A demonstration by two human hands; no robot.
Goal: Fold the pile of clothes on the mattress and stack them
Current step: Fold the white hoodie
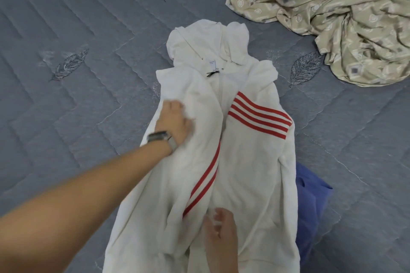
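Note:
A white hooded jacket point(248, 162) with red stripes lies front up on the grey quilted mattress point(77, 73), hood pointing away from me. Both sleeves are folded in over the chest, their red stripes showing. My left hand point(174, 122), a watch on its wrist, grips a bunch of the white fabric on the jacket's left side. My right hand point(219, 235) pinches the fabric near the bottom middle of the jacket, beside the lower end of the left sleeve's stripes. A blue garment point(310, 201) sticks out from under the jacket's right edge.
A crumpled beige patterned sheet point(332, 13) lies at the far right of the mattress. Bare mattress stretches to the left and behind the jacket. The mattress's upper left corner shows at the frame's top left.

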